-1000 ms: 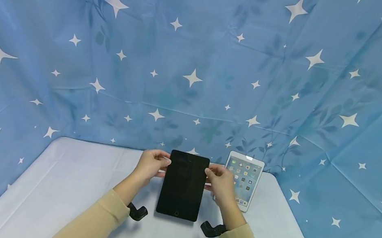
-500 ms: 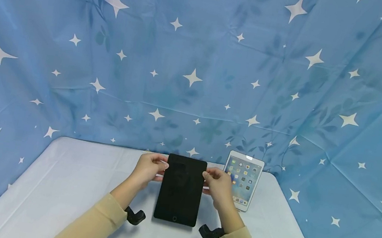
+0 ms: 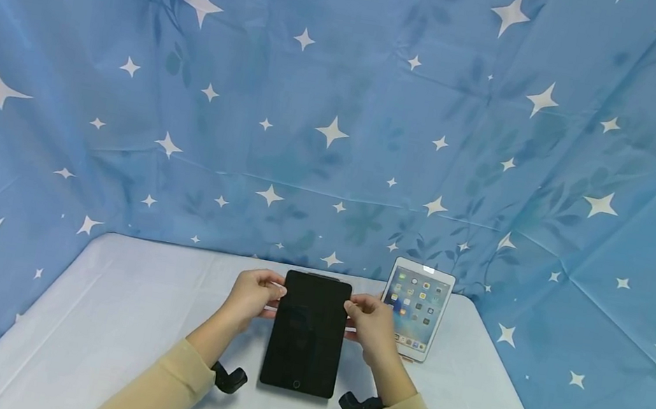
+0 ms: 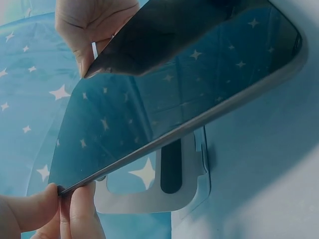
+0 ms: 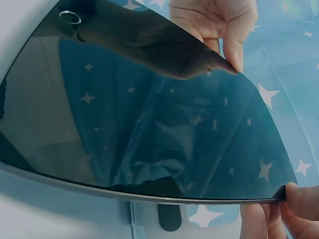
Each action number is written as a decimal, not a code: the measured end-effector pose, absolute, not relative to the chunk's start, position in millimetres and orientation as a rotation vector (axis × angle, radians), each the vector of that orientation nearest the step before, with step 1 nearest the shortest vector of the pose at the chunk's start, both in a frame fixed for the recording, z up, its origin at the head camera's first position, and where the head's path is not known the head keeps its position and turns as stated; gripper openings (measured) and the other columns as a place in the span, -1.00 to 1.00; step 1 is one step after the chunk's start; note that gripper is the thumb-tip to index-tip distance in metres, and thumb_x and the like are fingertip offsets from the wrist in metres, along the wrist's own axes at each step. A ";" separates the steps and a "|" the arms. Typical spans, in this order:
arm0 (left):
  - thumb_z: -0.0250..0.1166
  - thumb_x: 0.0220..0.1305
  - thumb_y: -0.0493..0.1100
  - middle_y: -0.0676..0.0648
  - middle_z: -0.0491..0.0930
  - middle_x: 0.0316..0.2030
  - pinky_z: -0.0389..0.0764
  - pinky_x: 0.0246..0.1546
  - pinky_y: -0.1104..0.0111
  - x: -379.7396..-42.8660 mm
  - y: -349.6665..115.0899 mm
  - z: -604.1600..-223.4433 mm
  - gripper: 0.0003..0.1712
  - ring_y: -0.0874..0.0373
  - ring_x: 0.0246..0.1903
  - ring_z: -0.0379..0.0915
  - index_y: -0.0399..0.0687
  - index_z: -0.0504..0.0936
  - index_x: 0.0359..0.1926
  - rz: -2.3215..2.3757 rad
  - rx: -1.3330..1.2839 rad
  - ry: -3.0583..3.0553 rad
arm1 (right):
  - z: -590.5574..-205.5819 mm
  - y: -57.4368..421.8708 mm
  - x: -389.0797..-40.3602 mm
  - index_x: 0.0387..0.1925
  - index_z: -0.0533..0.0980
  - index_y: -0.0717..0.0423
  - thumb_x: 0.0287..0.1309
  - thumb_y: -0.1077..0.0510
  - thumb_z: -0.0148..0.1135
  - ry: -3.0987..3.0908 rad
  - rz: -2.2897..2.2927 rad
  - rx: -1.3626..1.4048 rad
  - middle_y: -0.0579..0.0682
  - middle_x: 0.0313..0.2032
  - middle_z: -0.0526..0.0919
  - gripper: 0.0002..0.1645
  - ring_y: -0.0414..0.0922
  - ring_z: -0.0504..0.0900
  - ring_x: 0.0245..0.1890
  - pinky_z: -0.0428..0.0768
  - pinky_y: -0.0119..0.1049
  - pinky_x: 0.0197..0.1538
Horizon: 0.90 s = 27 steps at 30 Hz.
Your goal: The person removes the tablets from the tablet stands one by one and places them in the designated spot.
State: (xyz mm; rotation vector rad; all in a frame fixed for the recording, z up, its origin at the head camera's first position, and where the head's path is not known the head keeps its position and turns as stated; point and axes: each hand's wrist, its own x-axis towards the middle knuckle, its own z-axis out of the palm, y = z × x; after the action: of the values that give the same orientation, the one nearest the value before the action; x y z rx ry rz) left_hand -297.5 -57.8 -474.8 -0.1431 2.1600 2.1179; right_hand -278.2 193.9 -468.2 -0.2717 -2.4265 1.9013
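A black tablet [image 3: 306, 334] leans back over the middle of the table, its dark screen facing me and its round button at the bottom. My left hand [image 3: 251, 298] pinches its upper left edge between thumb and fingers. On the opposite edge, my right hand [image 3: 372, 326] pinches it the same way. Behind the tablet, the left wrist view shows a pale grey stand [image 4: 149, 202] with cut-outs; whether the tablet rests on it I cannot tell. A white tablet [image 3: 416, 309] with a lit screen of icons stands tilted behind my right hand, which covers its lower left part.
The table [image 3: 145, 319] wears a white cloth. A blue curtain [image 3: 226, 76] with white stars hangs behind it and along both sides. Black wrist devices [image 3: 360, 407] sit at both sleeve cuffs.
Both hands have brought the black tablet slightly downward and left, towards me. A thin grey edge now shows above its top. The white tablet has stayed in place.
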 end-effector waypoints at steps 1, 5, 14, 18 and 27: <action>0.38 0.45 -0.31 -0.08 0.69 -0.26 0.80 -0.47 0.33 -297.3 -58.1 -475.7 -0.80 0.11 -0.39 0.68 -0.16 0.78 0.04 2.118 -0.150 2.152 | -468.9 193.5 -277.9 -0.01 0.71 0.18 0.52 0.17 0.30 -2.428 1.902 -0.274 0.05 -0.27 0.70 -0.81 -0.10 0.69 -0.41 0.80 -0.29 -0.38; 0.39 0.44 -0.31 -0.09 0.70 -0.27 0.79 -0.48 0.34 -295.3 -60.0 -478.8 -0.80 0.10 -0.39 0.68 -0.17 0.78 0.03 2.115 -0.161 2.143 | -472.3 192.6 -276.7 -0.02 0.71 0.19 0.52 0.16 0.31 -2.437 1.912 -0.285 0.05 -0.29 0.69 -0.81 -0.10 0.68 -0.41 0.80 -0.29 -0.38; 0.39 0.42 -0.31 -0.11 0.71 -0.26 0.79 -0.49 0.34 -289.8 -63.2 -486.2 -0.81 0.09 -0.39 0.67 -0.19 0.77 0.01 2.092 -0.172 2.151 | -480.6 191.3 -272.8 -0.04 0.70 0.20 0.50 0.16 0.31 -2.452 1.967 -0.304 0.03 -0.32 0.68 -0.81 -0.12 0.67 -0.43 0.78 -0.31 -0.41; 0.39 0.42 -0.31 -0.11 0.70 -0.27 0.78 -0.51 0.34 -286.2 -64.8 -488.4 -0.82 0.10 -0.41 0.65 -0.20 0.76 0.00 2.080 -0.177 2.152 | -484.4 191.0 -270.7 -0.06 0.70 0.21 0.49 0.16 0.32 -2.455 1.975 -0.303 0.02 -0.33 0.67 -0.81 -0.13 0.66 -0.44 0.77 -0.32 -0.43; 0.38 0.41 -0.33 -0.10 0.70 -0.31 0.77 -0.53 0.34 -278.1 -69.7 -494.8 -0.81 0.11 -0.44 0.67 -0.21 0.75 0.00 2.060 -0.194 2.155 | -490.8 186.1 -264.8 -0.03 0.69 0.25 0.47 0.17 0.33 -2.460 2.019 -0.308 -0.01 -0.30 0.67 -0.79 -0.15 0.64 -0.42 0.73 -0.35 -0.46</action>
State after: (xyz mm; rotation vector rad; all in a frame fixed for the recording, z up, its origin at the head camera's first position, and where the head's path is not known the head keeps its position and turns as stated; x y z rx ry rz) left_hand -278.1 -69.7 -494.8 -0.1936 2.1549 2.0600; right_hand -264.8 186.1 -490.8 -0.3078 -2.4595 2.0187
